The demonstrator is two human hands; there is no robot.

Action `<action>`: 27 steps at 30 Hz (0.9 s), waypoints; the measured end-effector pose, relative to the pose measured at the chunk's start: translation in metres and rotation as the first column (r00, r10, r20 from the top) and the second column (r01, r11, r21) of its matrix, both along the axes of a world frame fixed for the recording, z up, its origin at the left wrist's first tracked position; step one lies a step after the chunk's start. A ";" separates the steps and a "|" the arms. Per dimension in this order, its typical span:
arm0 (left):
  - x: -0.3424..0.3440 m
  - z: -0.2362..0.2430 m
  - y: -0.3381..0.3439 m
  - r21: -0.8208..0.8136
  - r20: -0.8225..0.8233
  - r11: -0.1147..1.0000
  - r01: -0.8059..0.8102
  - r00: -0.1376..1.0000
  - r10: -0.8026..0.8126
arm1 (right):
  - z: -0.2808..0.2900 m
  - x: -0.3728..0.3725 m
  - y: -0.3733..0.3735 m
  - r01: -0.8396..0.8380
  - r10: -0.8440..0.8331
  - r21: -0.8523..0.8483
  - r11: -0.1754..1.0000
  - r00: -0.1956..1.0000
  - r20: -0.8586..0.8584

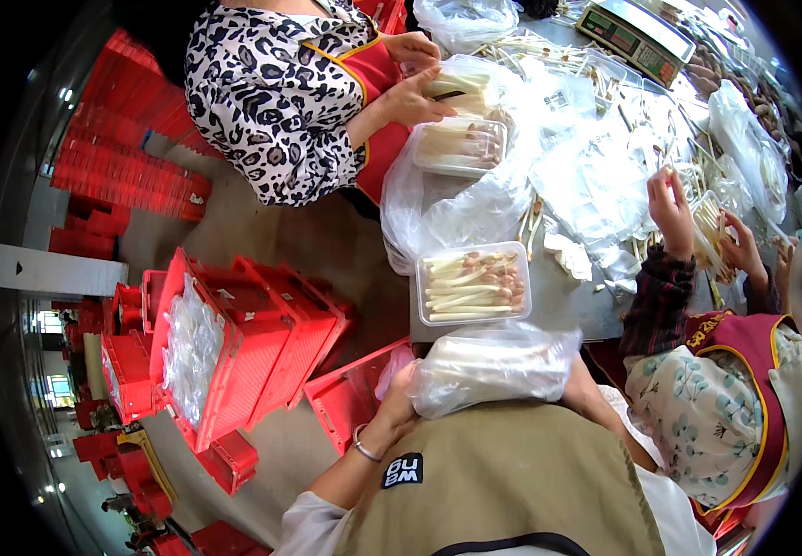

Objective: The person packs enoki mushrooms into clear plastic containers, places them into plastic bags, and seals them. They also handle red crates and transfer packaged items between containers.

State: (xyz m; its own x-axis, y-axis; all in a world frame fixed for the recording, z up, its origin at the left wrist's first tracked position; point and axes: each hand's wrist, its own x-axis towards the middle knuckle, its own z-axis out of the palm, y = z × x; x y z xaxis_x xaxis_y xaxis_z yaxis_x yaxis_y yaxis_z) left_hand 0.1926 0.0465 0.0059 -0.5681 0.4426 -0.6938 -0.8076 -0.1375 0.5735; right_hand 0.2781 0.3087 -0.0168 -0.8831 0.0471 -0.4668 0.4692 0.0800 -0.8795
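Holds a bagged sprout tray (496,366) in front of the khaki apron (521,468), at the near edge of the tabletop (600,315), long axis running left to right. Grips its left end with left hand (397,397), fingers partly curled; cannot tell the finger spread of right hand (581,385), mostly behind the plastic. Has an open sprout tray (473,284) just beyond, brown heads mainly rightward.

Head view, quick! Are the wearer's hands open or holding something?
Left hand: holding the left end of the filled plastic bag.
Right hand: at its right end, fingers hidden; can't tell.
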 end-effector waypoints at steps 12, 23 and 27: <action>-0.082 0.024 -0.009 0.080 -0.253 0.996 -0.031 0.966 0.050 | 0.056 -0.038 -0.009 0.514 -0.589 -0.405 0.756 0.805 -0.076; -0.078 0.033 0.023 -0.455 -0.860 0.867 -0.203 0.352 -0.369 | 0.075 -0.048 -0.007 0.461 -0.224 0.502 0.732 0.858 -0.462; -0.109 0.056 0.024 -0.345 -0.938 0.874 -0.342 0.164 -0.306 | 0.117 -0.068 0.010 0.569 -0.257 0.513 0.643 0.791 -0.555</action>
State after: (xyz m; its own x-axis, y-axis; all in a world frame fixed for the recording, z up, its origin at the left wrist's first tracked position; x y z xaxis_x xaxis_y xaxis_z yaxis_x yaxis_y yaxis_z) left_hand 0.0838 0.0701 0.0617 -0.8864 0.2986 0.3537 0.4456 0.3433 0.8268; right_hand 0.2104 0.3189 0.1003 -0.7770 0.5939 0.2087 0.2186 0.5654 -0.7953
